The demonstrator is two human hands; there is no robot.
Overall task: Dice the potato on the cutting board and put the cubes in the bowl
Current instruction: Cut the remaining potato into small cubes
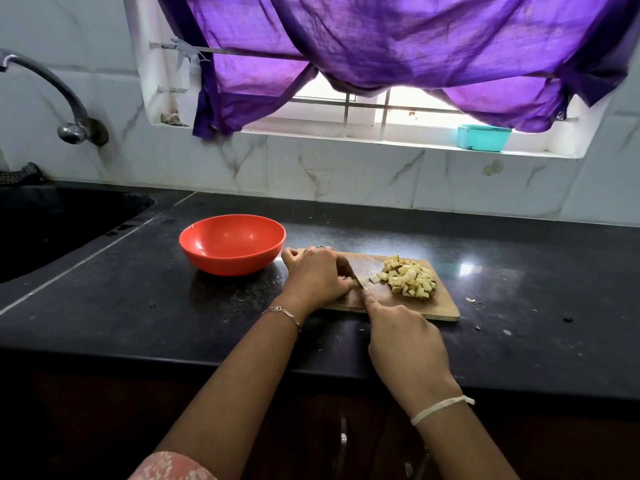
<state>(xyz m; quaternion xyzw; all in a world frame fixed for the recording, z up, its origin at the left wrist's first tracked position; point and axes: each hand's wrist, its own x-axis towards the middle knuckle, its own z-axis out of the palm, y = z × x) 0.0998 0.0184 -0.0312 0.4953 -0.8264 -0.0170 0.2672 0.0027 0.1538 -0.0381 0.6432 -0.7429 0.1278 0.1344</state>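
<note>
**Wooden board carries the diced potato; both hands at the knife**

From the head camera we look down on a black tabletop (138, 289). On it lies a wooden cutting board (446, 306), its long side running left to right. We see the potato cubes (410, 278) heaped on the right half of the board, pale yellow with bits of brown skin. One lone cube (374, 278) sits just left of the heap.

Our left hand (317, 275) rests on the left end of the board with its fingers curled down. At its fingertips a small pale potato piece (362, 280) shows, held against the wood, though most of it is hidden under the fingers. Our right hand (405, 337) comes in from the near edge and grips the knife (358, 284). Its forefinger lies stretched along the back of the blade and its other fingers are folded around the handle, which we cannot see. The blade stands on the board right beside the left fingertips.

A red bowl (228, 265) stands on the tabletop just left of the board, near the left hand but not touching it.

We also make out a dark sink (52, 223) at far left with a curved tap (45, 81) above it. A purple curtain (381, 39) hangs over the window, and a teal box (483, 136) sits on the sill. A few peel scraps (471, 300) lie right of the board.
</note>
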